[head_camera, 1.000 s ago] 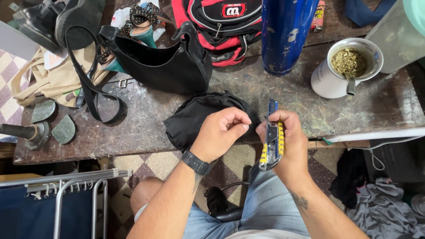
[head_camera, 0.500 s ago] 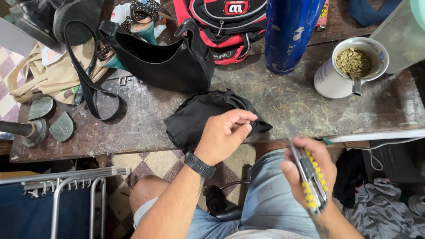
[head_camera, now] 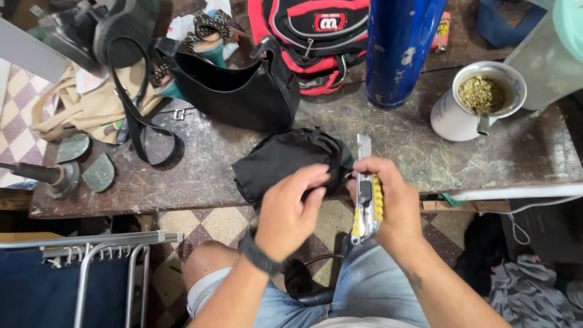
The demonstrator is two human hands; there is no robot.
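At the near edge of the scarred, paint-flecked grey workbench (head_camera: 425, 152), seen from the head camera, a crumpled black fabric pouch (head_camera: 285, 159) lies partly over the table's edge, just above the person's knees. The left hand (head_camera: 290, 212), with a dark band at its wrist, has its fingers curled onto the near side of that pouch, pinching the fabric. The right hand (head_camera: 395, 203) is clenched around a yellow and grey utility knife (head_camera: 365, 194), held upright with its metal tip pointing away from the body and standing just beside the pouch's right edge; whether the blade touches the cloth cannot be told.

Behind the pouch rests a black leather shoulder bag (head_camera: 237, 91) whose long strap loops across the bench to the left. Farther back sits a red and black backpack (head_camera: 313, 36), and to its right stands a tall blue cylindrical flask (head_camera: 401, 48). A white enamel mug filled with green herb (head_camera: 477, 100) stands well to the right of the knife. On the left end of the bench lie two dark half-round pieces (head_camera: 85, 161), near a beige cloth bag (head_camera: 85, 106).
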